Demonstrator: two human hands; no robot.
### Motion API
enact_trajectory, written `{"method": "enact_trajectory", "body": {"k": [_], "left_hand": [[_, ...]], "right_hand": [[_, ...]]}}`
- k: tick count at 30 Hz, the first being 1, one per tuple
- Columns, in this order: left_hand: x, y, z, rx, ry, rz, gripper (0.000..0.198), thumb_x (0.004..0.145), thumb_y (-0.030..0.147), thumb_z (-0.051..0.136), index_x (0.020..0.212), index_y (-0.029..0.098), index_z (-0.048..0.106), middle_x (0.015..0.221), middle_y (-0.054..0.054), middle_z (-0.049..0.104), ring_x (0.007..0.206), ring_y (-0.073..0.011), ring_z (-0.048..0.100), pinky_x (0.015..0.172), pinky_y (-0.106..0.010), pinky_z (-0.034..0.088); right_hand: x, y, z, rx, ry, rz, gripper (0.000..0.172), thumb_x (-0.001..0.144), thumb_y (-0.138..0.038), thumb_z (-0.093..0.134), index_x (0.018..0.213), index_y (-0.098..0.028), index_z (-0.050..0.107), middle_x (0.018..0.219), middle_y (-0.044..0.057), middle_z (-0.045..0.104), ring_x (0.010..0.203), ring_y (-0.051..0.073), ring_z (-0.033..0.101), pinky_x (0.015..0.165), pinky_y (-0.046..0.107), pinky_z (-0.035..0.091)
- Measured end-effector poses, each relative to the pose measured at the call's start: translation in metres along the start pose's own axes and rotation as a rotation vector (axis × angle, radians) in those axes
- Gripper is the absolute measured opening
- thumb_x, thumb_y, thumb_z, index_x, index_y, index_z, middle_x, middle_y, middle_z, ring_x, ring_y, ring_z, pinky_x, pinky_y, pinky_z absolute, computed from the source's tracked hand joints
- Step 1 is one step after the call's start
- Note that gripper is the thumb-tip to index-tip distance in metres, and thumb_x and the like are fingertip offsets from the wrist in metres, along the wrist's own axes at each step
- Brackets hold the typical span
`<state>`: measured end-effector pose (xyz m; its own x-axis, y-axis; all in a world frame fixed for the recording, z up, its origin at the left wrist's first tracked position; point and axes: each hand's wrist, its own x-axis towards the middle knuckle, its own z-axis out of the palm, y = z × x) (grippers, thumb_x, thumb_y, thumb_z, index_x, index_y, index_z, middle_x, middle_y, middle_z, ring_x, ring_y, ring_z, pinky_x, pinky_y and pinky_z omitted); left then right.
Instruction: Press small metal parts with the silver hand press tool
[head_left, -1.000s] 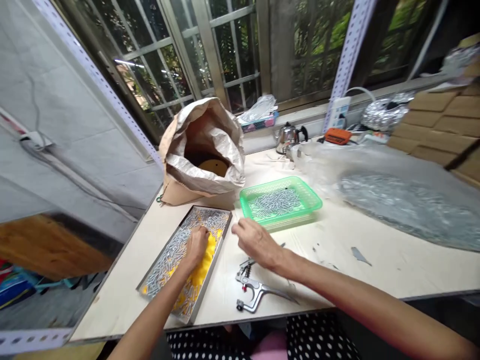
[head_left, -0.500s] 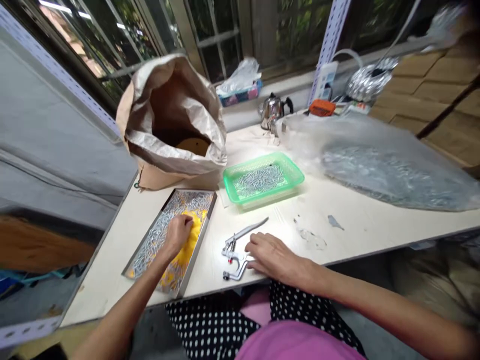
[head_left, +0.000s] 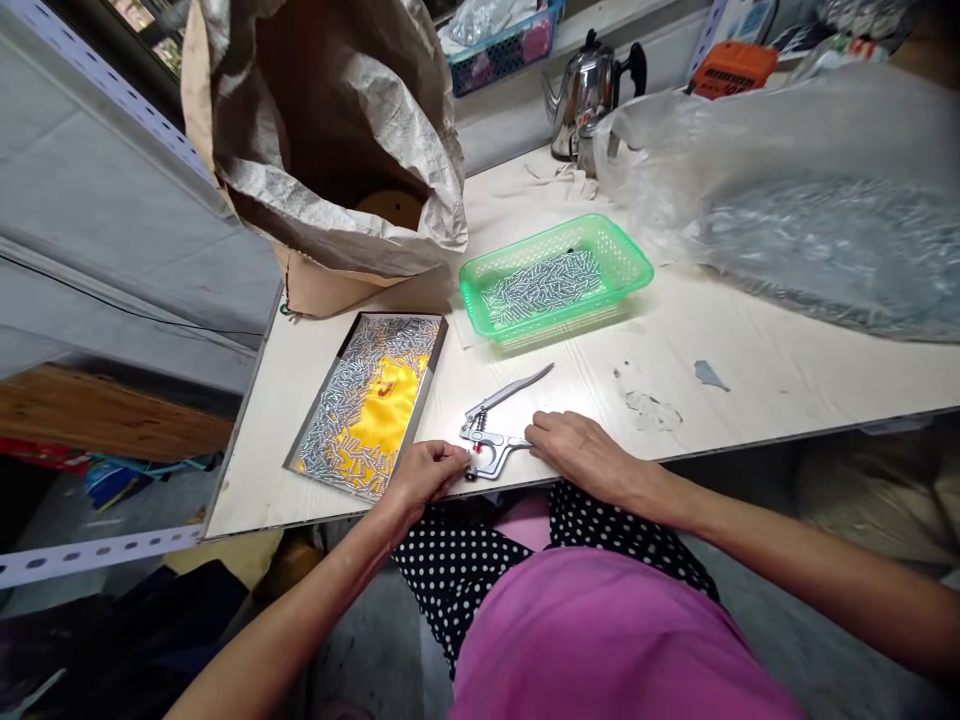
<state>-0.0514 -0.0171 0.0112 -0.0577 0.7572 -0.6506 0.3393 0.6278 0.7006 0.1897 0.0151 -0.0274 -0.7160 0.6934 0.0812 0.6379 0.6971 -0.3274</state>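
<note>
A pair of snap-fastener pliers point(head_left: 493, 452) lies on the table near the front edge, one long handle slanting up and a red bit showing at the jaw. My right hand point(head_left: 577, 450) is closed around the end of the other handle. At the jaw, the fingertips of my left hand point(head_left: 433, 475) are pinched together; whatever they hold is too small to make out. Left of the pliers is a shallow tray point(head_left: 427, 400) with a yellow lining, covered with many small silvery metal pieces point(head_left: 330, 400). Its yellow bottom shows in the middle.
Behind the pliers stands a green plastic basket point(head_left: 626, 275) with similar silvery pieces. A large paper-and-woven sack point(head_left: 322, 190) stands open at back left. A clear plastic bag point(head_left: 817, 240) full of metal pieces lies at right. A metal kettle point(head_left: 589, 95) stands at the back.
My left hand has left the tray and moved right to the pliers' jaw. My right hand now grips the pliers' handle end. The camera view has tilted down and closer.
</note>
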Motion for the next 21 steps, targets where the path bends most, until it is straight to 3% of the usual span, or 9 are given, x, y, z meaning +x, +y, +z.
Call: {"method": "enact_trajectory", "body": {"k": [3,8,16,19,21], "left_hand": [[0.004,0.001,0.001,-0.025,-0.068,-0.047,0.038,0.069,0.049,0.074,0.069,0.014,0.059,0.040,0.009,0.041,0.035,-0.0027,0.028,0.037,-0.019,0.015],[0.007,0.004,0.002,-0.004,-0.083,-0.121,0.034,0.069,0.044,0.075,0.072,0.013,0.061,0.037,0.009,0.043,0.032,-0.0028,0.027,0.036,-0.018,0.015],[0.011,0.013,-0.001,0.141,-0.220,-0.186,0.035,0.067,0.042,0.075,0.057,0.015,0.056,0.039,0.007,0.047,0.032,-0.0029,0.034,0.035,-0.018,0.018],[0.011,0.012,-0.001,0.145,-0.227,-0.200,0.036,0.065,0.043,0.076,0.058,0.015,0.056,0.041,0.006,0.049,0.033,-0.0037,0.039,0.035,-0.017,0.021],[0.009,0.011,0.000,0.132,-0.225,-0.200,0.036,0.065,0.044,0.076,0.058,0.015,0.056,0.042,0.007,0.049,0.033,-0.0035,0.039,0.035,-0.017,0.023]], "right_hand": [[0.000,0.002,0.004,-0.009,0.009,-0.003,0.010,0.094,-0.017,0.050,0.089,-0.018,0.058,0.088,0.005,0.060,0.072,0.016,0.049,0.065,0.031,0.030],[0.000,0.002,0.006,-0.016,0.012,0.004,0.011,0.093,-0.012,0.049,0.088,-0.018,0.057,0.087,0.004,0.059,0.071,0.016,0.049,0.064,0.032,0.029],[-0.002,0.002,0.006,0.003,0.011,-0.003,0.011,0.092,-0.012,0.049,0.089,-0.018,0.057,0.088,0.004,0.059,0.071,0.016,0.049,0.065,0.031,0.031],[-0.002,0.003,-0.002,0.026,0.002,-0.005,0.004,0.092,-0.021,0.056,0.093,-0.018,0.058,0.096,0.007,0.061,0.083,0.020,0.053,0.071,0.032,0.037],[0.002,0.007,-0.009,0.030,0.017,-0.008,0.025,0.086,-0.031,0.066,0.105,-0.016,0.058,0.115,0.014,0.059,0.100,0.026,0.053,0.080,0.037,0.041]]}}
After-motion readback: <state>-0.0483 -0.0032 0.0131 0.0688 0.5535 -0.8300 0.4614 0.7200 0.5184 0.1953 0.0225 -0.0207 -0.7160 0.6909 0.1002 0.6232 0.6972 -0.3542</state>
